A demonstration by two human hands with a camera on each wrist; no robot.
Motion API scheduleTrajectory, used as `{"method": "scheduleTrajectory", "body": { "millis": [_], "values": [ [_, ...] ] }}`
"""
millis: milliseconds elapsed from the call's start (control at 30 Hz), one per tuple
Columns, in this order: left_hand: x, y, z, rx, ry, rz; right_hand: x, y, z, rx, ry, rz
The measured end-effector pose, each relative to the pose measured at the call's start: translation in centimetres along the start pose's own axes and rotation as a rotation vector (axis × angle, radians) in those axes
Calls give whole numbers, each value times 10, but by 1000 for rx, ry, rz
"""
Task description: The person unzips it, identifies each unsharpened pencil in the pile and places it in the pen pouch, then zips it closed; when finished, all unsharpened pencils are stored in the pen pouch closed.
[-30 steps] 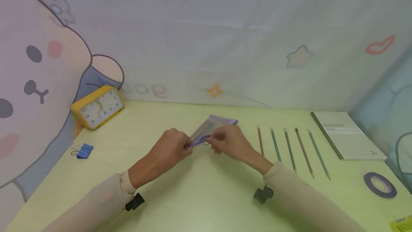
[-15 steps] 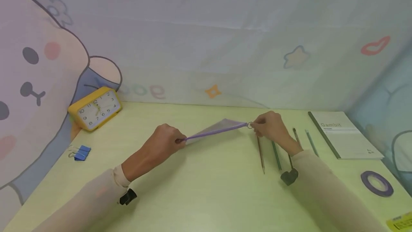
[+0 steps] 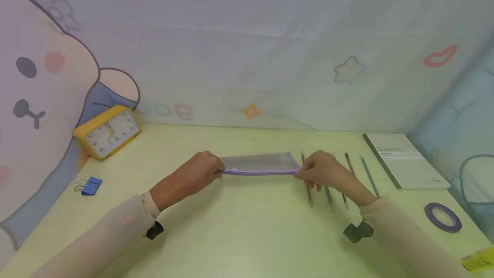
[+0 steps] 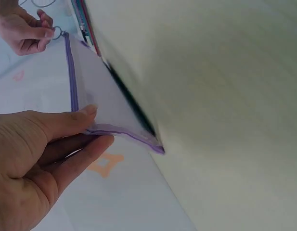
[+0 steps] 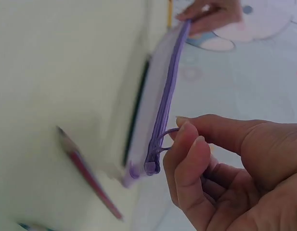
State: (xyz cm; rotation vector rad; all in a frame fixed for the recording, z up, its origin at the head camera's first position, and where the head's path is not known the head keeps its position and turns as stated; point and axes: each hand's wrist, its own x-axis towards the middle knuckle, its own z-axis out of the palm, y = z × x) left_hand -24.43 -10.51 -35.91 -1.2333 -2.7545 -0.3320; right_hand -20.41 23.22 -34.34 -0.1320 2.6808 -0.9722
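A see-through zipper pouch (image 3: pixel 258 163) with purple edging is stretched between the two hands above the table. At its left end, my left hand (image 3: pixel 202 168) pinches the corner between thumb and fingers. My right hand (image 3: pixel 322 168) is at the other end, and in the right wrist view its thumb and index finger pinch the zipper's pull ring (image 5: pixel 166 132). The zipper runs along the pouch's near edge and looks closed. A dark green stick (image 5: pixel 136 113), like a pencil, shows along the pouch's lower edge. Several pencils (image 3: pixel 370 175) lie under and behind the right hand, partly hidden.
A yellow alarm clock (image 3: pixel 108 132) and a blue binder clip (image 3: pixel 91 186) are at the left. To the right lie a notebook (image 3: pixel 409 162), a purple tape roll (image 3: pixel 429 216) and a yellow item (image 3: pixel 480 260), cut off by the frame. A printed cloth hangs behind the table.
The right hand has drawn the pull ring rightward along the zipper, from near the left hand to the far end. The pouch, slanted before, is now held level, and the right hand has lowered.
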Motion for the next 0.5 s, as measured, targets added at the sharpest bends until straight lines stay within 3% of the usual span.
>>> {"method": "scheduleTrajectory", "body": {
  "millis": [100, 267, 367, 500],
  "values": [
    [-3, -1, 6, 23, -30, 23, 1, 3, 18, 1, -29, -22],
    [-7, -2, 18, 58, -52, 50, 4, 8, 40, -43, 31, -93],
    [-10, -1, 25, 66, -69, 42, 5, 9, 45, -53, 46, -95],
    [-14, 2, 28, 58, -79, 12, 4, 7, 39, -78, 3, -107]
  ]
}}
